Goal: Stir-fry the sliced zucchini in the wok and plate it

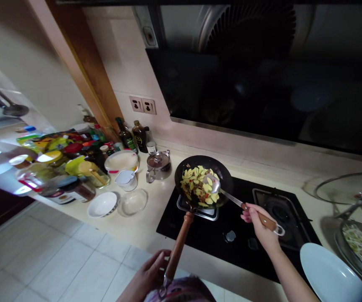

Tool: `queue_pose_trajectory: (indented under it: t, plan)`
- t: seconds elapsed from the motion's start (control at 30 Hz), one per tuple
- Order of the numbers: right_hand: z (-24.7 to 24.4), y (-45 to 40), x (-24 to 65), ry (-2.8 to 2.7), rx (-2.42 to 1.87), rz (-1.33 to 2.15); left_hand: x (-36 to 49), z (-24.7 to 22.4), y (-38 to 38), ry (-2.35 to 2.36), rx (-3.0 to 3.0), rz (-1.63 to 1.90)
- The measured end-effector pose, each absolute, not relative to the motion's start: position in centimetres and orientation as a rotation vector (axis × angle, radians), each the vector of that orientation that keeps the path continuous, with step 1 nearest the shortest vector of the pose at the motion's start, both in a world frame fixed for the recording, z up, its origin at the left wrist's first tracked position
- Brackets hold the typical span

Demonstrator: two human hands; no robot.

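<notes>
Gripping a spatula (231,199) in the right hand (261,224), left hand (148,272) closed on wok handle (177,247), partly cut off.

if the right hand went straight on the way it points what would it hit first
Probably the wok: the right hand points up the spatula toward its near rim, with nothing else seen between them, though depth is hard to judge from this view.
</notes>
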State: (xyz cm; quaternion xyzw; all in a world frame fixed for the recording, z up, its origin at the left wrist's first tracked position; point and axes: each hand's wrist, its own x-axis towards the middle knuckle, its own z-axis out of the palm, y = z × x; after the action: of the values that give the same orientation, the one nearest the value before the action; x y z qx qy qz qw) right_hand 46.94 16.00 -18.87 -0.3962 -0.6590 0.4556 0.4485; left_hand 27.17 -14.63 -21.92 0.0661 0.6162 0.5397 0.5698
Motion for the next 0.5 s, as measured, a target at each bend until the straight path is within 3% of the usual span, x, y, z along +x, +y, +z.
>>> queue_pose_trajectory:
  t: [0.5]
  plan:
    - [-19.6, 13.5, 41.4, -1.423, -1.062, 1.171, 10.0, -23.4, -26.3, 1.779, -0.273, 1.43]
